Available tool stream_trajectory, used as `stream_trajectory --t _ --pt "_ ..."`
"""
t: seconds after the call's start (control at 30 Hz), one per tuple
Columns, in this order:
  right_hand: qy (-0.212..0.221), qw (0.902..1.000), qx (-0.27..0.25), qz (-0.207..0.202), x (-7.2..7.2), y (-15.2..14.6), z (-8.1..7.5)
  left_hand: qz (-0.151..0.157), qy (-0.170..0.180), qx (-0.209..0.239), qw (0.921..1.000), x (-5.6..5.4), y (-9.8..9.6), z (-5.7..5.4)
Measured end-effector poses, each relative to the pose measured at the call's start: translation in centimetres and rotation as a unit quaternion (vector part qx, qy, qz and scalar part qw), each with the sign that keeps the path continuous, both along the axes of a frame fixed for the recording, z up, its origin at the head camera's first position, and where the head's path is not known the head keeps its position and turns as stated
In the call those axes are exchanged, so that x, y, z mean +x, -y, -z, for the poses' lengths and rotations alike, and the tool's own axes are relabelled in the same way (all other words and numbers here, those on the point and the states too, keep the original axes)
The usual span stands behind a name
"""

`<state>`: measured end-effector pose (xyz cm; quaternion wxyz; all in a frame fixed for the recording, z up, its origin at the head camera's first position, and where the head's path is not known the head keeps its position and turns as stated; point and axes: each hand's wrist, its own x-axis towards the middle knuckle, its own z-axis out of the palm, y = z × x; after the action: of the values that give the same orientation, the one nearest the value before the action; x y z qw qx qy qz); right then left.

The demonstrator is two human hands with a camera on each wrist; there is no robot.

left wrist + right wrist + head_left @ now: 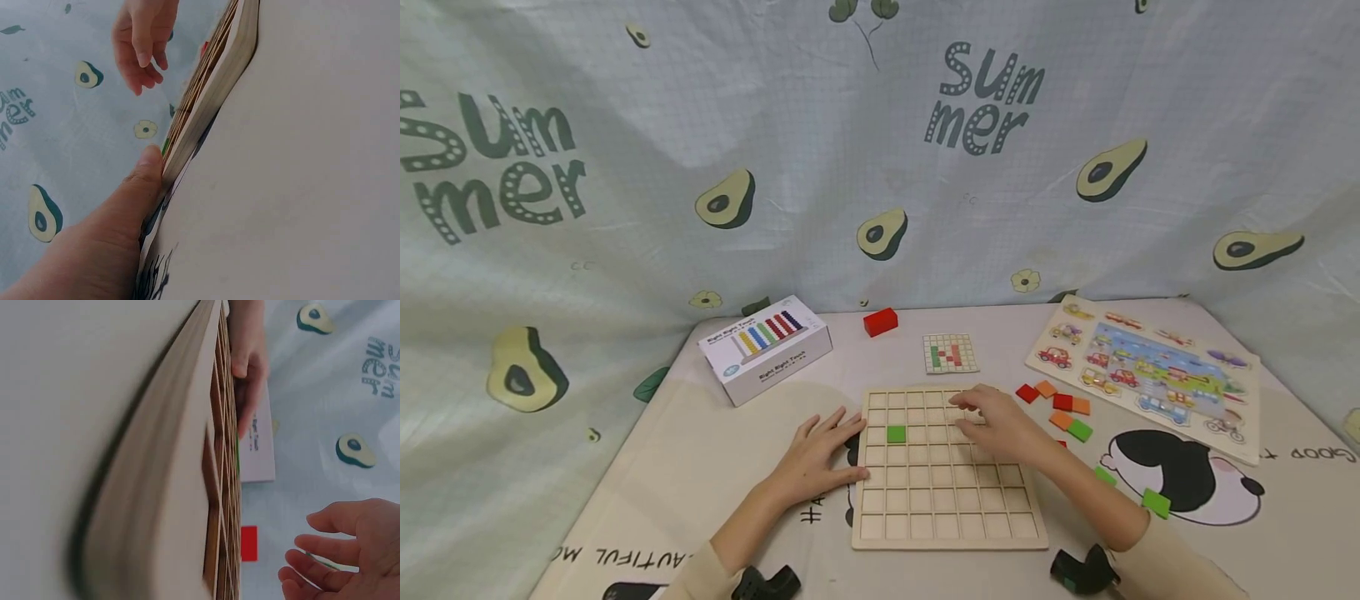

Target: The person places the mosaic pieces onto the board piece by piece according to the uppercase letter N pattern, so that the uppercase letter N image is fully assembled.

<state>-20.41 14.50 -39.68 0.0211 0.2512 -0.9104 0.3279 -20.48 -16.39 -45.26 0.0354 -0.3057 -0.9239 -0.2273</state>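
Observation:
A square wooden grid board (951, 546) lies on the table with one green tile (897, 434) in a cell at its upper left. My left hand (820, 458) rests at the board's left edge, fingers spread and thumb (149, 159) against the side. Over the upper right part of the board hovers my right hand (1000, 423), its fingers loosely bent and apart. Nothing shows between those fingers (322, 549) in the right wrist view. Right of the board lie loose red, orange and green tiles (1080, 430). Behind it is a small pattern card (951, 354) with a coloured grid.
At the back left stands a white box (775, 350) with printed coloured bars. A red block (880, 322) sits near the back edge. A wooden picture puzzle (1150, 375) lies at the right, beyond the tiles. Behind the table hangs an avocado-print cloth (805, 150).

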Motion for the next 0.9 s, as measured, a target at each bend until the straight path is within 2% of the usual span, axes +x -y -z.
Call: stream_trajectory --t 0.17,0.43,0.77,0.9 --pt "-0.005 0.9997 0.002 0.023 0.3 -2.2 0.0 -0.001 -0.006 -0.002 1.0000 0.1 0.1 -0.1" --pt "-0.042 0.9973 -0.005 0.061 1.1 -6.2 0.3 -0.006 0.000 -0.002 1.0000 0.2 -0.2 -0.2" --pt "-0.021 0.9907 0.034 0.130 1.5 -9.7 1.4 -0.004 -0.006 0.001 1.0000 0.2 -0.1 -0.2" --pt "-0.025 0.9891 0.053 0.135 1.4 -10.8 1.9 -0.005 -0.003 0.002 1.0000 0.2 -0.3 -0.2"
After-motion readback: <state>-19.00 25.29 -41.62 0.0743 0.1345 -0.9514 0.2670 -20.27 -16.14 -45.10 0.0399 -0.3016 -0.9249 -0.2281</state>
